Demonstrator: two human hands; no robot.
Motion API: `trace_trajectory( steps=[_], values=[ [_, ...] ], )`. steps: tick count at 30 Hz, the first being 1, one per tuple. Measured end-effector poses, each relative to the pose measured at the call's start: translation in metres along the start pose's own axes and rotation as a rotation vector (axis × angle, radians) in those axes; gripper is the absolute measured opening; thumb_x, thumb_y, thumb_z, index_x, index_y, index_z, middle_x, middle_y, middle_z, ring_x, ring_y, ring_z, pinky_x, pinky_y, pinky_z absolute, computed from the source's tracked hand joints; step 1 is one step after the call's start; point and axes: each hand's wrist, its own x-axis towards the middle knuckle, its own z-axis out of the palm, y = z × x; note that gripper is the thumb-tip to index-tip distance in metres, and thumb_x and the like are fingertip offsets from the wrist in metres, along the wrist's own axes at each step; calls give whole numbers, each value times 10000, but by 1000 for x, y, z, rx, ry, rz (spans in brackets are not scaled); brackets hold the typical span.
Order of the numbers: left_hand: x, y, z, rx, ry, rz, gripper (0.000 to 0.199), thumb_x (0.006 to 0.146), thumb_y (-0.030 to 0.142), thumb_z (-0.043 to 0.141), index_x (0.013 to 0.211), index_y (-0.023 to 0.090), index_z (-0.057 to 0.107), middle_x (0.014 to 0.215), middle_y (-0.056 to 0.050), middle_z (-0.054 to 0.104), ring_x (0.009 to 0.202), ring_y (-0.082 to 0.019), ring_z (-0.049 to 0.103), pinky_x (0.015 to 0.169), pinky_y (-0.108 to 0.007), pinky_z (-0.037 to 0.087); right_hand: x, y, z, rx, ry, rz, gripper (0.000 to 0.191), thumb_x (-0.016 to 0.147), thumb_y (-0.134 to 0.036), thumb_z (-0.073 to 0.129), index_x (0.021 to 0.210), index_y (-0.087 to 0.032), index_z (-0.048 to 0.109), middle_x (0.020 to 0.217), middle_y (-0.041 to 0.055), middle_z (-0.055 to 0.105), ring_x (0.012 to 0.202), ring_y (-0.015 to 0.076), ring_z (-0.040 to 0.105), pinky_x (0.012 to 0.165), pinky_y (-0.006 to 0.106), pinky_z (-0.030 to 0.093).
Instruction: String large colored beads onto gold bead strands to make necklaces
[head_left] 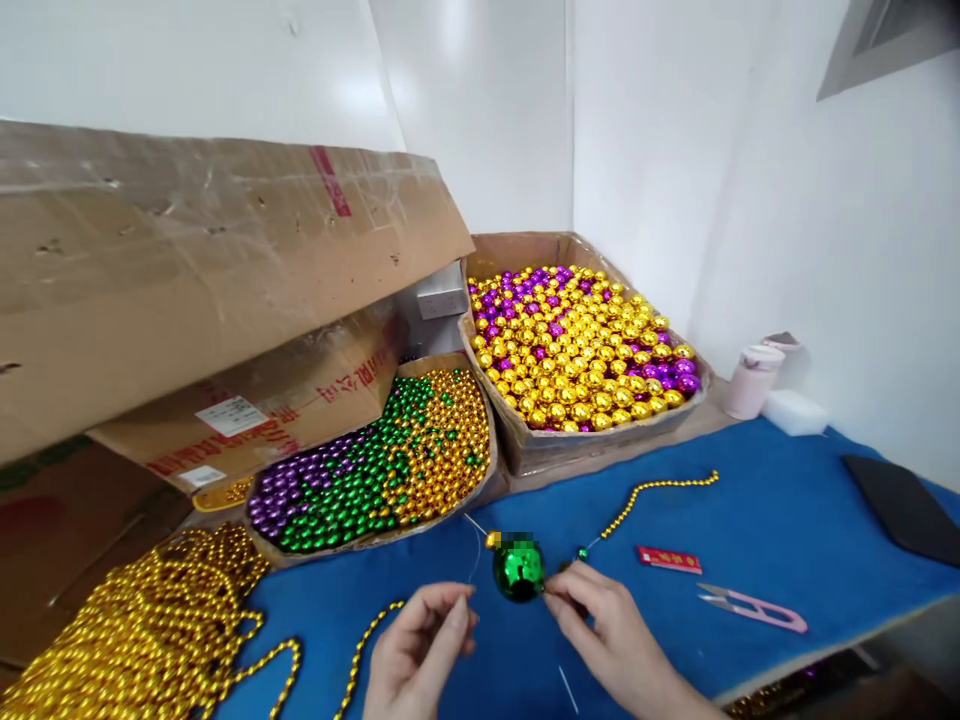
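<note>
A large shiny green ball (518,572) hangs between my hands over the blue cloth, with a small gold bead (491,540) at its upper left. My left hand (427,645) is closed in a pinch, and a thin thread (478,555) runs down to its fingertips. My right hand (607,630) pinches the bead string right at the ball's right side; the exact spot is hidden by the fingers. Beyond that hand, the string carries a small green bead (583,553) and a gold bead chain (637,492) lying on the cloth.
Behind stand a carton of purple, green and gold beads (390,465) and a box of larger gold and purple beads (585,350). Gold bead strands (150,620) pile up at left. Pink thread snips (757,607), a red packet (670,560) and a black tablet-like slab (904,508) lie right.
</note>
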Motion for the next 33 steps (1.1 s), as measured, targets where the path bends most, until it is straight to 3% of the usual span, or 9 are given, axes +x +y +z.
trace_trajectory(
  steps=[4,7,15,21,25,33],
  values=[
    [19,-17,-5,-5,26,-39,440,631,428,742,984,176,665,894,-70,674,727,-181,581,635,-247,474,-3,1,7,-39,-40,-13,211,926,-235,431,847,-213,625,763,8,580,725,137,576,661,233,406],
    [28,-34,-8,-43,-2,-50,471,695,422,699,1095,185,627,933,-73,669,729,-168,584,641,-245,479,-5,3,11,-92,-67,-31,217,930,-238,421,882,-219,632,776,15,582,723,137,578,664,230,414],
    [36,-70,-25,-119,5,-153,288,690,385,717,874,165,684,841,-42,656,734,-151,578,638,-223,464,-11,17,31,-277,-132,-69,219,931,-218,409,938,-219,628,807,31,573,729,137,571,683,230,423],
    [27,-97,-48,-87,70,-213,347,622,398,763,866,160,694,820,-34,652,712,-161,582,620,-231,469,-20,20,55,-363,-185,-84,205,911,-197,426,903,-233,629,791,23,587,726,139,585,668,219,419],
    [21,-106,-54,-79,98,-237,368,599,412,773,855,160,693,779,-27,656,677,-152,578,606,-225,470,-22,26,65,-425,-197,-89,179,897,-196,450,896,-236,624,785,20,597,724,142,590,662,221,412],
    [20,-109,-54,40,103,-126,327,660,429,729,846,165,680,743,-31,672,695,-157,584,642,-214,478,-23,31,53,-431,-238,-102,209,895,-196,452,1032,-251,600,871,31,615,761,153,620,689,226,446]
  ],
)
